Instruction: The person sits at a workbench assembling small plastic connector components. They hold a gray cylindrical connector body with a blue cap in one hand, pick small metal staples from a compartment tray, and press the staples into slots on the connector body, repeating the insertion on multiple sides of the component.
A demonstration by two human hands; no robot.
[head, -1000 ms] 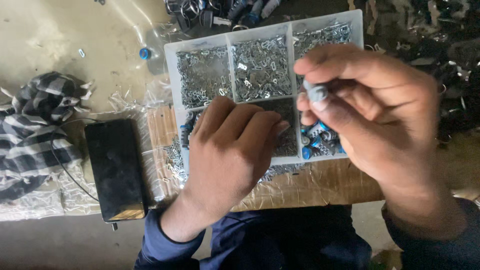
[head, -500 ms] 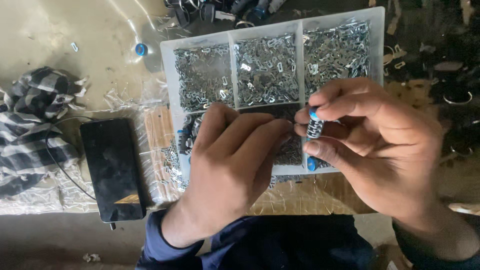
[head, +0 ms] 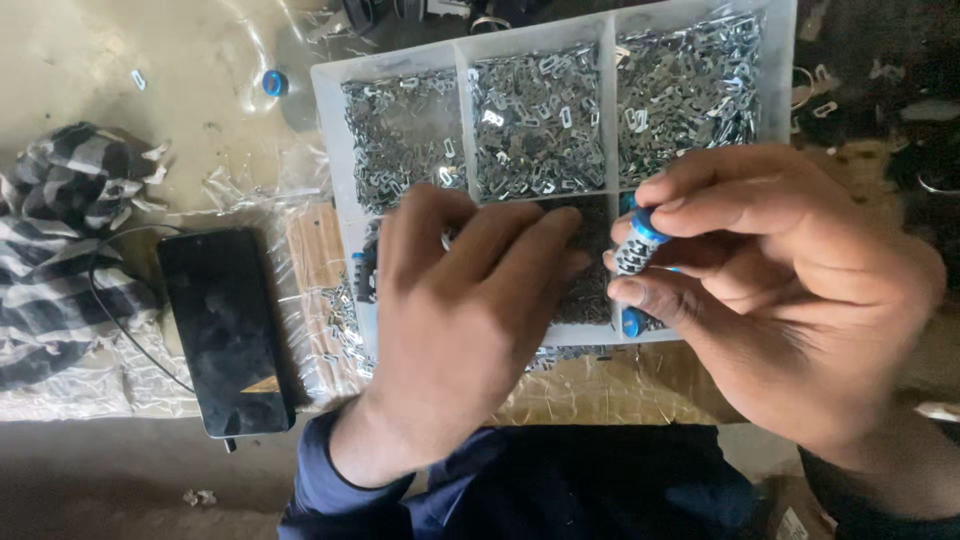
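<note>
Blue-capped part (head: 636, 245) pinched, right hand (head: 790, 290)

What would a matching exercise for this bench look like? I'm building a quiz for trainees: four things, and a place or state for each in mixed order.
Things:
1. small blue-capped part
2. black phone
3. striped cloth
4. white divided tray

Places or states:
A. lying flat, screen up, left of the tray
B. pinched in the right hand, just right of the left hand
C. bunched at the far left edge
D. compartments filled with small metal pieces

Pairs: 1-B, 2-A, 3-C, 4-D
</note>
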